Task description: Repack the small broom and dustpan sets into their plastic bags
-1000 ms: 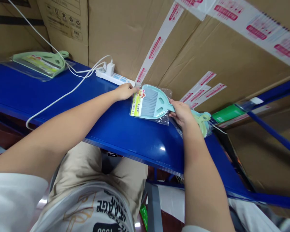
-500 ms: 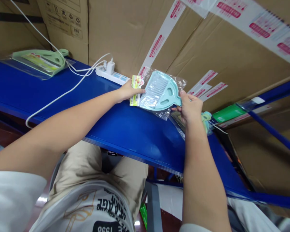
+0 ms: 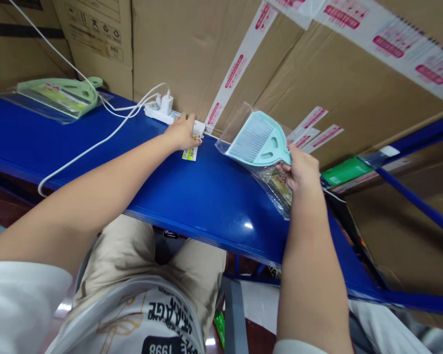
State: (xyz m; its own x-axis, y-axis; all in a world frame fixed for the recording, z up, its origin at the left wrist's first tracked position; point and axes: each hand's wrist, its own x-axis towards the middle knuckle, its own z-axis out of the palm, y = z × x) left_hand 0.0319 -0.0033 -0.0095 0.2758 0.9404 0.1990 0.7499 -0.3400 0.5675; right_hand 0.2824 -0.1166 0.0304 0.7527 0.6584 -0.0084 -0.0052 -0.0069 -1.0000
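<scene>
My right hand [image 3: 301,169] grips the handle of a light blue mini dustpan with brush [image 3: 260,141] in a clear plastic bag, held tilted just above the blue shelf [image 3: 192,196]. My left hand [image 3: 181,132] is closed on a small yellow and white paper label card [image 3: 192,147] that rests on the shelf beside the white power strip [image 3: 161,114]. Under my right hand lies another clear packet [image 3: 278,189] with a printed card inside.
A green dustpan set [image 3: 61,96] in a clear bag lies at the shelf's far left. White cables [image 3: 96,105] run from the power strip across the shelf. Large taped cardboard boxes [image 3: 214,54] stand behind. A green box [image 3: 345,171] sits at right.
The label card has come out of the bag with my left hand, which slid left toward the power strip. My right hand lifted the bagged dustpan up and to the right.
</scene>
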